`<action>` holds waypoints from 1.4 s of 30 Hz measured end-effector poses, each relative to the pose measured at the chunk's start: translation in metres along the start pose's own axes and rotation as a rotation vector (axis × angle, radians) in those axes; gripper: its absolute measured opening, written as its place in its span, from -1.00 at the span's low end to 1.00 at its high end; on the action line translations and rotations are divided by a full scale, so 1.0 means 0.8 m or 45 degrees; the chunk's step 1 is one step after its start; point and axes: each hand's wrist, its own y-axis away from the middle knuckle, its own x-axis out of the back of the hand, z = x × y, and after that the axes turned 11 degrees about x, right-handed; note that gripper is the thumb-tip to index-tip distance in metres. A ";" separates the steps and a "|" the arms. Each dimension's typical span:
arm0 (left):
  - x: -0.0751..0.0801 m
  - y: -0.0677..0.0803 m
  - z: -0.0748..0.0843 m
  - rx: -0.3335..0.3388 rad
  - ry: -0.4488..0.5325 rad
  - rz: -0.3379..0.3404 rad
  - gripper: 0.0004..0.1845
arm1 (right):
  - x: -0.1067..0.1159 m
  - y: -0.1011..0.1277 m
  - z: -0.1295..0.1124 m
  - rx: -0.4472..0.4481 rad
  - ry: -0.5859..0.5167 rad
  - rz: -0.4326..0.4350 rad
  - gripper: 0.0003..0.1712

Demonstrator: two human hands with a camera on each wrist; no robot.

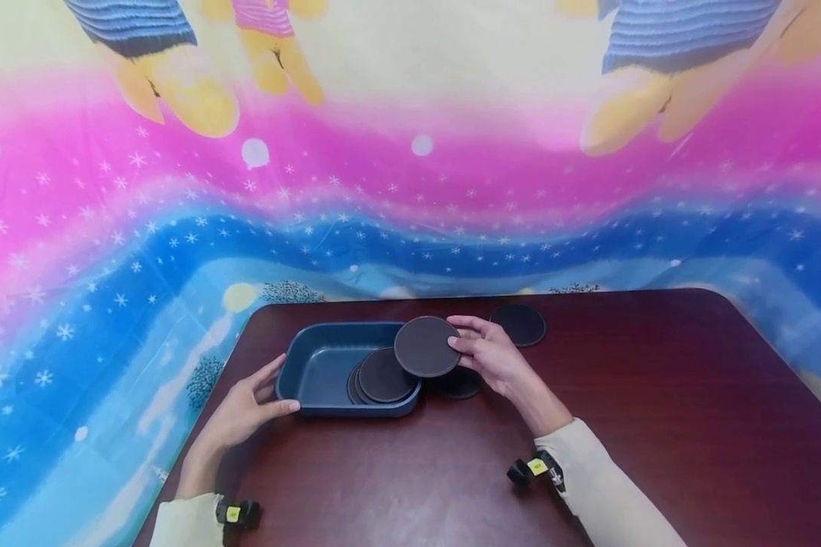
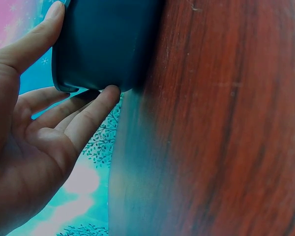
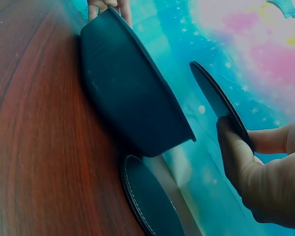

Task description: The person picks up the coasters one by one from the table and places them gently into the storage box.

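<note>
My right hand [image 1: 496,357] pinches a round dark coaster [image 1: 424,347] at its right edge, thumb on one face and fingers on the other. The coaster hangs above the right end of a dark blue rectangular tray [image 1: 349,411], touching nothing else in the right wrist view. Inside the tray's right part, several similar coasters [image 1: 387,376] overlap in a slanted pile. At the tray's left end, my left hand [image 1: 249,406] holds the wall between thumb and fingers. The left wrist view shows the thumb on the rim [image 2: 59,49] and the fingertips against the end.
A stitched coaster [image 3: 155,196] lies on the table right beside the tray, partly under the held one in the head view. Farther back right lies another coaster [image 1: 520,325]. The brown wooden table [image 1: 410,479] ends at a colourful hanging cloth [image 1: 410,190].
</note>
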 end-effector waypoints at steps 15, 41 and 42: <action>0.001 -0.001 0.002 -0.007 0.000 -0.001 0.01 | -0.029 -0.006 0.017 -0.033 -0.009 -0.023 -0.38; -0.001 0.001 0.001 0.012 0.000 0.003 0.02 | -0.066 -0.013 0.023 0.045 0.194 -0.032 -0.49; 0.000 0.000 0.001 0.016 0.003 0.004 0.01 | -0.067 -0.013 0.023 0.049 0.203 -0.038 -0.49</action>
